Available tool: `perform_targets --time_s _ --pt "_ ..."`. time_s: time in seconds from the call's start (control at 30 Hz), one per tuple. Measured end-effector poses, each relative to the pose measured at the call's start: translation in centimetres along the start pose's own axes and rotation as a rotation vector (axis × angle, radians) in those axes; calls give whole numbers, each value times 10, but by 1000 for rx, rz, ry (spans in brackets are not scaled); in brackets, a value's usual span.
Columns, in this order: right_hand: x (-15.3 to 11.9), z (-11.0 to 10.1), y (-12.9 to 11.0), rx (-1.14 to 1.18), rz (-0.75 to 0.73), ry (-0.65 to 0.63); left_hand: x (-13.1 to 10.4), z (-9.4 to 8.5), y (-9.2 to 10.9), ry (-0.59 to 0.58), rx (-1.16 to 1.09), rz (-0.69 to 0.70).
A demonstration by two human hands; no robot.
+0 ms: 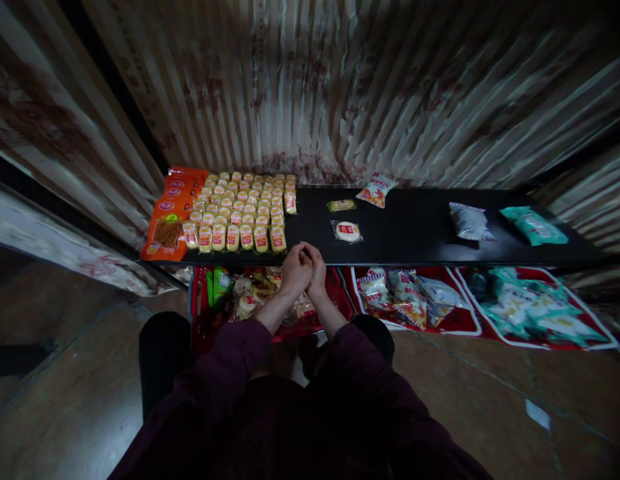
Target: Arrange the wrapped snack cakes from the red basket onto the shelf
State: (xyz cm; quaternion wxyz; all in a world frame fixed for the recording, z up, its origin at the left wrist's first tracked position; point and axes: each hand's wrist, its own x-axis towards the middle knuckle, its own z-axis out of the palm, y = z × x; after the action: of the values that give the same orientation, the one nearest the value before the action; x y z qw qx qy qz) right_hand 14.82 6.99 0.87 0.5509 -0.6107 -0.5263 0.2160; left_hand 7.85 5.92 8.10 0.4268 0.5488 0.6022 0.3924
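Note:
My left hand [295,272] and my right hand [317,272] meet at the front edge of the black shelf [410,233]. Their fingers are curled and pressed together, and whatever may be between them is hidden. Just left of them stand rows of small yellow wrapped cakes [233,237], packed closely side by side. Beyond my hands, a round white wrapped snack [347,231] lies flat on the shelf. Behind it is a single yellow wrapped piece [341,205]. Below my wrists, a red basket [199,313] holds mixed packaged snacks.
An orange snack packet [165,217] lies at the shelf's left end. Farther right are a red-and-white packet [377,189], a pale packet [471,222] and a teal packet [534,225]. Under the shelf, a middle basket [477,327] and a right basket [607,339] hold more packets. Pleated curtain [310,87] hangs behind.

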Motion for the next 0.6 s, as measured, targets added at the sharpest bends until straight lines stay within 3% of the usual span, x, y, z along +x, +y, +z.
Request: perform_targets --time_s 0.27,0.6 --pt "-45 -4 5 17 78 -55 -32 0 -30 -11 -30 -44" --pt "-87 18 27 56 202 -132 -49 -6 -80 -37 6 -223"
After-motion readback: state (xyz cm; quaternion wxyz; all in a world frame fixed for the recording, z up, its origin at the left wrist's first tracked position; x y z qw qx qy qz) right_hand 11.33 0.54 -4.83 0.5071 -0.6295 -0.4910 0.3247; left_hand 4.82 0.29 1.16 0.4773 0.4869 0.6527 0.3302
